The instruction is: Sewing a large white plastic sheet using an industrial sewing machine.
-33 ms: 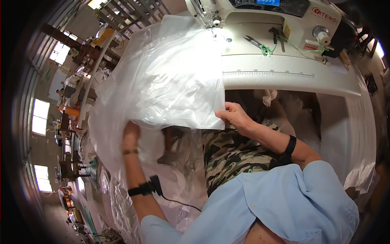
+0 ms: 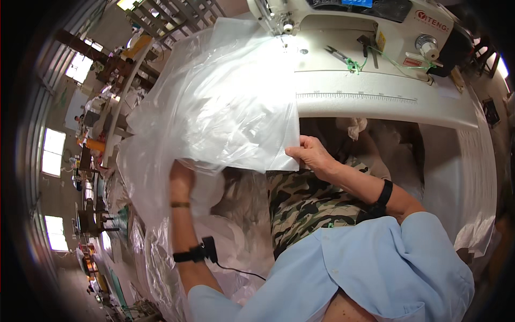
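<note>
A translucent white plastic sheet [image 2: 230, 115] lies over the bed of a sewing machine [image 2: 338, 45] and hangs past its front edge. My right hand [image 2: 315, 154] is closed, pinching the near right corner of the sheet between thumb and fingers. On the left, my left hand [image 2: 182, 177] reaches up among the sheet's folds; its fingers are hidden and the hand is smeared by motion. The far part of the sheet reaches the lit needle area [image 2: 285, 44]; whether it lies under the presser foot I cannot tell.
Thread snips [image 2: 338, 53] with green thread lie on the machine bed, near a small dark tool [image 2: 366, 44]. A printed ruler scale [image 2: 357, 96] runs along the front edge. More crumpled plastic [image 2: 161, 257] is heaped at the lower left. A black cable [image 2: 238, 271] trails from my left wrist strap.
My left hand has shifted slightly to the right beneath the sheet, and the folds at the left have moved with it. My right hand keeps its pinch on the corner.
</note>
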A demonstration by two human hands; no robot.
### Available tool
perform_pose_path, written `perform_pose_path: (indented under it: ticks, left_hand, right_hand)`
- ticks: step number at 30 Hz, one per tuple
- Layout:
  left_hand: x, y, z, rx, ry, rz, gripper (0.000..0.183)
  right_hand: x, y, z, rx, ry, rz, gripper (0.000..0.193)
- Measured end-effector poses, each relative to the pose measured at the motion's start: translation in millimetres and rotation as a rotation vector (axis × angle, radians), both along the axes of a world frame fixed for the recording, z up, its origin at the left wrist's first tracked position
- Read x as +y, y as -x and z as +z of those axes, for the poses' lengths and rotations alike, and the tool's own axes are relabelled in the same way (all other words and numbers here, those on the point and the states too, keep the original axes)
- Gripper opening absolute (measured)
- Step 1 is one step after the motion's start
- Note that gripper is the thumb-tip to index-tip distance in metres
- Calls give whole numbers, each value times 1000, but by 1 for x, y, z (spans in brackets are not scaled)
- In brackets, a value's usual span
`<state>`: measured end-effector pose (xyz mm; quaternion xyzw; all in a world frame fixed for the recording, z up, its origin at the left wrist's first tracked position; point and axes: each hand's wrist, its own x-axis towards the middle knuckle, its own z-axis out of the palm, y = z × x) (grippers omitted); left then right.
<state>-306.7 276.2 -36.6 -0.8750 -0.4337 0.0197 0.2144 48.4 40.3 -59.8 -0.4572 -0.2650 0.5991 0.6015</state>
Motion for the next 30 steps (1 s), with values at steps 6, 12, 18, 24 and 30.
perform_pose_path:
  ticks: [6, 12, 18, 24, 30]
  left_hand:
    - [-221, -157, 77, -221, 763, -545, 14]
    - [-212, -218, 59, -615, 119, -514, 28]
    - [-197, -225, 31, -518, 15, -404, 9]
    - [-220, -229, 37, -533, 120, -481, 8]
    - [-222, -223, 52, -747, 477, -456, 9]
  right_hand:
    - [-12, -5, 1, 54, -24, -46, 22]
    - [-12, 3, 2, -34, -184, -53, 20]
    - [-26, -8, 0, -210, -109, -124, 23]
    - [-33, -8, 1, -346, -218, -199, 27]
    - [-39, -14, -1, -240, -263, -174, 25]
